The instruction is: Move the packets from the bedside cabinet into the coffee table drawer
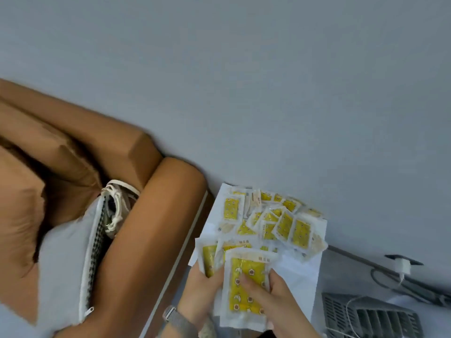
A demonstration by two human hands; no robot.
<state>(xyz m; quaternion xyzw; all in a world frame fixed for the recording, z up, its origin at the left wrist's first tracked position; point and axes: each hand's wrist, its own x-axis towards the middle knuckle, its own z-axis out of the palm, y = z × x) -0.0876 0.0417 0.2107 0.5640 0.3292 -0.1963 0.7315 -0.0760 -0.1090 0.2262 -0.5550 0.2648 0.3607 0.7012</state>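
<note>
Several yellow-and-white packets (pixel 275 220) lie scattered on the white top of the bedside cabinet (pixel 302 272), which stands against the grey wall. In front of them a stack of the same packets (pixel 246 286) is held up by both hands. My left hand (pixel 202 289) grips the stack's left side from below, a watch strap on its wrist. My right hand (pixel 271 293) holds the right side, with its fingers laid over the front packet's yellow face.
A brown padded sofa or bed arm (pixel 146 230) stands just left of the cabinet, with a white pillow (pixel 66 259) and a white-strapped bag (pixel 117 206) on it. A grey vented appliance (pixel 371 318) and a plugged-in white charger (pixel 404 265) with cables lie at the lower right.
</note>
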